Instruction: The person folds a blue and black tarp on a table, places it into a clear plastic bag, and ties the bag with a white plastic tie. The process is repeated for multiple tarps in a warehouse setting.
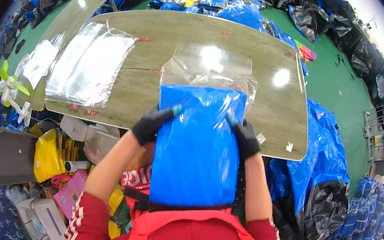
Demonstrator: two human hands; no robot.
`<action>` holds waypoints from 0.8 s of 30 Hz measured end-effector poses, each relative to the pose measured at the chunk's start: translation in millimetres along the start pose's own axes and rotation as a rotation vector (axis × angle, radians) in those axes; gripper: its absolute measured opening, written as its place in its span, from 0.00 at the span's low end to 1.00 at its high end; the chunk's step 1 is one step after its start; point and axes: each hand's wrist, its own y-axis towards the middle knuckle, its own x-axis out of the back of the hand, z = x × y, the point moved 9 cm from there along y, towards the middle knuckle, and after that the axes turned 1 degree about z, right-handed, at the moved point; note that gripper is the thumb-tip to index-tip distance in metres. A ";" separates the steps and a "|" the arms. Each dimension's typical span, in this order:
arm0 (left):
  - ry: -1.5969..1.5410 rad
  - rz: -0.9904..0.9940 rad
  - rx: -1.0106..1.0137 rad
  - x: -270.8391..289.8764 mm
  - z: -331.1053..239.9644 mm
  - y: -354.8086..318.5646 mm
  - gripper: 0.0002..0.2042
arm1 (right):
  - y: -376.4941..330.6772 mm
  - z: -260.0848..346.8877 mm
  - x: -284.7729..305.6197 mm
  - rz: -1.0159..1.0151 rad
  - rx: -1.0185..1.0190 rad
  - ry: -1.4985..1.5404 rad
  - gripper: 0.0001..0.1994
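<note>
both hands on the folded blue sheet (196, 149), one per side edge. left hand (151, 123) at its 9 o'clock, right hand (246, 138) at its 3 o'clock, black gloves, fingers curled tight over the edges, pinching the bundle narrow so it stays flat and fits the bag mouth

the sheet hangs from the near edge of the wooden table (272, 101) down toward my red apron (195, 239). its top end is inside the clear plastic bag (208, 71), which lies flat on the table at 12 o'clock from my hands, opening facing me. looks like the bag sits mouth-toward-me so the bundle can slide straight in

stack of spare clear bags (90, 65) at 10 o'clock, within left reach. small green-bladed fan (6, 87) at 9 o'clock past the table edge. yellow bags (47, 155) and clutter at 8 o'clock. loose blue sheeting (326, 152) at 3 o'clock, black sacks (340, 23) at 1 o'clock on the green floor (337, 85)
</note>
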 end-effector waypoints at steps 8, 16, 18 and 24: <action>0.052 0.009 0.253 -8.0 122.7 -109.1 0.32 | -102.6 -36.1 -9.9 -0.110 -0.030 -0.208 0.44; 0.855 -0.233 -0.301 31.8 22.1 -43.1 0.19 | -101.8 -47.5 30.4 -0.059 -0.087 0.140 0.36; 0.933 -0.274 -0.405 17.0 1.8 -17.8 0.22 | -103.6 -51.0 24.5 -0.042 -0.112 0.058 0.38; 0.861 -0.172 -0.589 -7.1 24.1 4.5 0.18 | -145.5 -33.6 25.4 -0.328 0.184 -0.117 0.42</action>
